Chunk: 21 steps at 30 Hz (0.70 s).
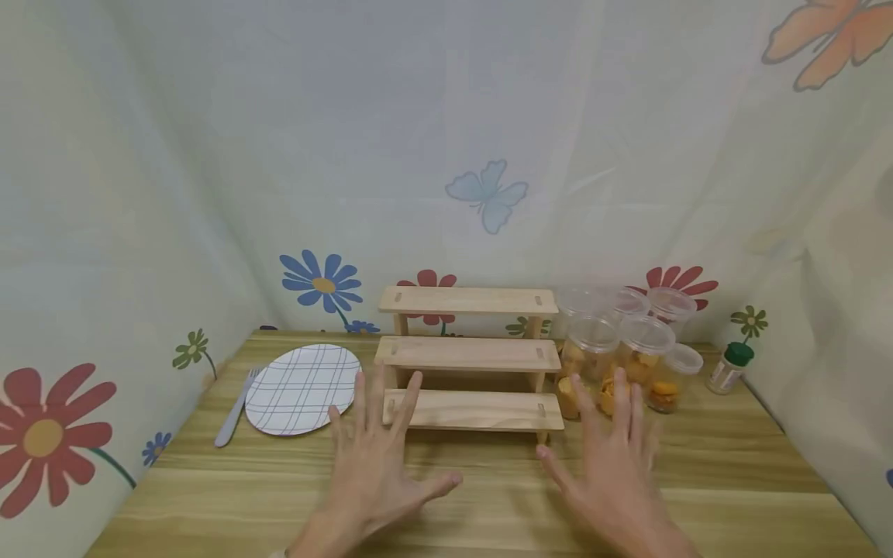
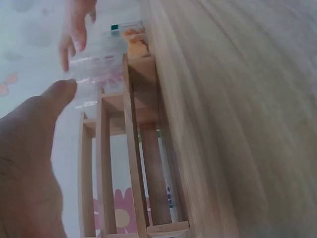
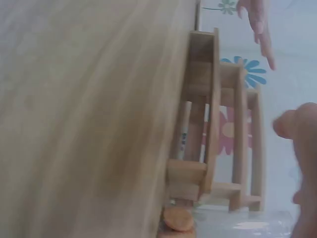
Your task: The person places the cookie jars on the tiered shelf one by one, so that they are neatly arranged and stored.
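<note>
Both hands hover with fingers spread and hold nothing. My left hand (image 1: 377, 457) is in front of the left end of a three-step wooden shelf (image 1: 469, 353), its fingertips overlapping the lowest step and the plate's edge in the head view. My right hand (image 1: 614, 473) is just right of the shelf, before several clear lidded jars (image 1: 645, 335) with orange-yellow snack pieces inside; its fingers hide part of them. Each wrist view shows the shelf sideways, with the left thumb (image 2: 52, 106) and the right thumb (image 3: 292, 124) apart from it.
To the left lies a white plate (image 1: 300, 391) with a blue grid pattern, and beside it a fork (image 1: 236, 415). At the right stands a small green-capped shaker (image 1: 729, 370). A pale, printed stick-like thing (image 3: 184, 131) shows behind the shelf. Flowered cloth (image 1: 349, 139) surrounds the table (image 1: 732, 465).
</note>
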{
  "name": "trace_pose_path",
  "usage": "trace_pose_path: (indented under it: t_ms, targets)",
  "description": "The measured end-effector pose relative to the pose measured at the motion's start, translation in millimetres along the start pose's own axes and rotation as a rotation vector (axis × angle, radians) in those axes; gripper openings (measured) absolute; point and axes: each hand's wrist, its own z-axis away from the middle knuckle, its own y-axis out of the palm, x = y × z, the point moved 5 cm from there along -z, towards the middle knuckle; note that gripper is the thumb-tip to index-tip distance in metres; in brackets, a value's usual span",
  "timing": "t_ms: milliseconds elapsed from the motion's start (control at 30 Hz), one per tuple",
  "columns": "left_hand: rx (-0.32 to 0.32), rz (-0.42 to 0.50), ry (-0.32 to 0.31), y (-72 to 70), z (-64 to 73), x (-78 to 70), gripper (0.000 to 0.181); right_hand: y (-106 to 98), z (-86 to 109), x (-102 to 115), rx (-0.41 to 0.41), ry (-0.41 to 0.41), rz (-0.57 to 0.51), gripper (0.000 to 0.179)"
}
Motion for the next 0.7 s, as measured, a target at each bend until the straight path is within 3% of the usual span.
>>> trace_pose_path:
  t_ms: [100,200,300,400,500,700]
  targets:
    - [-0.044,0.083,-0.031,-7.4,-5.3,4.2,0.135,-22,-6.9,0,-0.153,-0.048,-0.103,0.1]
    - [-0.126,0.211,-0.07,-18.0,-10.9,11.4,0.123,-47,-17.1,-7,-0.336,-0.137,-0.204,0.088]
    - [-0.209,0.32,-0.118,-25.6,-16.2,23.2,0.109,-71,-27.3,-21,-0.502,-0.206,-0.269,0.078]
    - [-0.254,0.411,-0.182,-27.0,-20.6,38.8,0.094,-93,-35.7,-40,-0.629,-0.217,-0.308,0.075]
    - [-0.258,0.509,-0.257,-20.2,-25.8,56.7,0.084,-109,-42.0,-61,-0.69,-0.146,-0.36,0.071]
    - [-0.191,0.749,-0.349,6.0,-30.6,85.8,0.061,-117,-48.4,-99,-0.645,0.06,-0.477,0.07]
